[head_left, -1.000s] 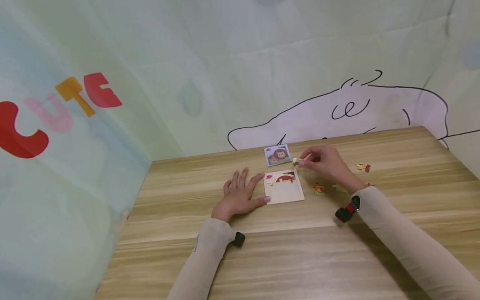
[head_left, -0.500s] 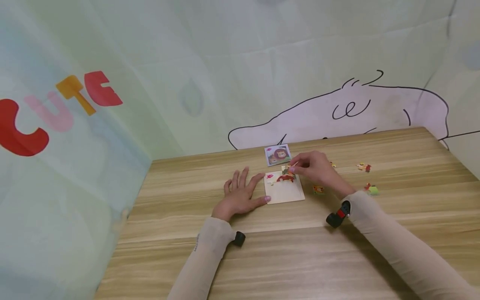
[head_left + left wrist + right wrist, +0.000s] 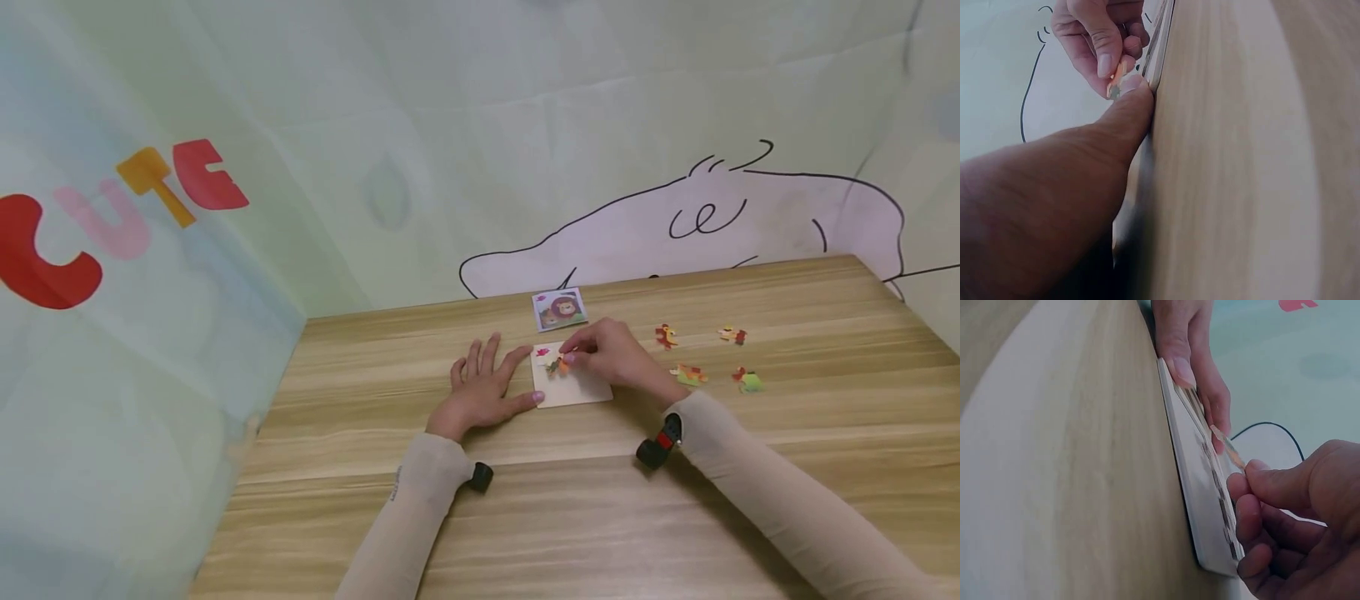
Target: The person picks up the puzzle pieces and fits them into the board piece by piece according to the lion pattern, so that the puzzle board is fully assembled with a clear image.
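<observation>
My right hand [image 3: 609, 357] pinches a small jigsaw piece [image 3: 557, 367] between thumb and fingertips, above the upper left part of a square puzzle board [image 3: 573, 392]. In the right wrist view the held piece [image 3: 1229, 449] is tilted and its lower end is near the board [image 3: 1200, 506]. My left hand [image 3: 483, 390] lies flat with spread fingers on the table, its thumb and index finger at the board's left edge. In the left wrist view the thumb [image 3: 1132, 103] touches that edge. Pieces along the board's top are partly hidden by my right hand.
A lion picture card [image 3: 559, 309] lies behind the board. To the right are several loose pieces, among them a red-yellow one [image 3: 664, 336], a green-orange one [image 3: 688, 374], a red-white one [image 3: 732, 336] and a green one [image 3: 747, 380]. A printed curtain [image 3: 390, 150] stands behind the wooden table [image 3: 360, 375].
My right hand has moved left and toward me with the jigsaw piece, from beside the card to over the board's left part. The left hand has stayed in place.
</observation>
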Available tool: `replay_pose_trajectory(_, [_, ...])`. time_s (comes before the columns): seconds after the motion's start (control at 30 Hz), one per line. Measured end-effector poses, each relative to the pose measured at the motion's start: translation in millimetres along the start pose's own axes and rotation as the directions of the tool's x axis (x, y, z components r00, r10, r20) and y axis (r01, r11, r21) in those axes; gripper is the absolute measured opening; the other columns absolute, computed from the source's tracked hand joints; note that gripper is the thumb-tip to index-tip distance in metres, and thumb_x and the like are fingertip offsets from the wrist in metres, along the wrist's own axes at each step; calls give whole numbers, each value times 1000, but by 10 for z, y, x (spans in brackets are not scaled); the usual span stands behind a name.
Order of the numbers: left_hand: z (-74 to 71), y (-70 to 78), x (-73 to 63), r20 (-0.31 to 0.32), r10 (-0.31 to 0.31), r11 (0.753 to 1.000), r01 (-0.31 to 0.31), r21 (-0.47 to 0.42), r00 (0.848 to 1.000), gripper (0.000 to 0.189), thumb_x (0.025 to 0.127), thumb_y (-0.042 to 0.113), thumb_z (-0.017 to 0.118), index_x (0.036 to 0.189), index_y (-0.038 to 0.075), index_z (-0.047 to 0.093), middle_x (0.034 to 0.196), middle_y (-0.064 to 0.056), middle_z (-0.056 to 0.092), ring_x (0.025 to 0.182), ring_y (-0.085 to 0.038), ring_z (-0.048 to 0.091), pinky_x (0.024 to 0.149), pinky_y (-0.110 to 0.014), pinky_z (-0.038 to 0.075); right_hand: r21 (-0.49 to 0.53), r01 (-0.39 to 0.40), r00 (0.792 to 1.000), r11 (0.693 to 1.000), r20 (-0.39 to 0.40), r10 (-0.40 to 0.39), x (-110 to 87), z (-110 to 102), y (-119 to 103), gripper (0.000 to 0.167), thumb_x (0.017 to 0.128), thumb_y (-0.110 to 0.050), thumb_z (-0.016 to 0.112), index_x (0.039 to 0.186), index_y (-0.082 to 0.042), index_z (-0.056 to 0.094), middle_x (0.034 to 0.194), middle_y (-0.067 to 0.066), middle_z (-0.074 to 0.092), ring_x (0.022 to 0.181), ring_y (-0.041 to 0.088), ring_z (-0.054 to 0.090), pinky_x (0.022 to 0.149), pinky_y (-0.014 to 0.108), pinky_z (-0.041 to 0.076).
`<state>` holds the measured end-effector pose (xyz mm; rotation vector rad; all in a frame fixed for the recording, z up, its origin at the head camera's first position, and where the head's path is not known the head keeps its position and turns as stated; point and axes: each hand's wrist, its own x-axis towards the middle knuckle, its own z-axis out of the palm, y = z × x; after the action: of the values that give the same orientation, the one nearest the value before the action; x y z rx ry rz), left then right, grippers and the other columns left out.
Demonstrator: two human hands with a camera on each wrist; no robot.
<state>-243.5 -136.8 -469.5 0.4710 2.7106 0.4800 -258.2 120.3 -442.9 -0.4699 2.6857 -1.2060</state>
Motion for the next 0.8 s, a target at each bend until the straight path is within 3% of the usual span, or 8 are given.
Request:
replay_pose_trajectory(0.23, [6, 6, 4, 2, -4, 1000, 4, 17, 1000, 85, 100, 74, 54, 170, 46, 16, 183, -10, -15, 168, -45, -15, 130, -72, -1, 6, 21, 999, 1000, 26, -21, 9, 69, -53, 15, 101, -10, 75, 113, -6, 82, 108, 12, 82, 88, 19, 65, 79, 28, 47])
replay_pose_trajectory(0.43, [3, 11, 5, 8, -8, 1000, 8, 19, 1000, 84, 101, 74, 53, 170, 46, 15, 183, -9, -16, 168, -44, -17, 130, -72, -4, 3, 24, 1000, 1000, 8, -24, 33, 140, -61, 12, 98, -10, 77, 109, -6, 80, 96, 10, 82, 83, 17, 69, 74, 27, 49])
replay_pose_trajectory(0.8, [11, 0, 15, 4, -9, 1000, 9, 17, 1000, 84, 100, 74, 54, 170, 46, 17, 183, -9, -15, 168, -44, -16, 130, -72, -2, -62, -23, 1000, 998, -10, 22, 79, 193, -136, 11, 93, -10, 78, 104, -6, 78, 94, 12, 79, 80, 18, 66, 67, 25, 46])
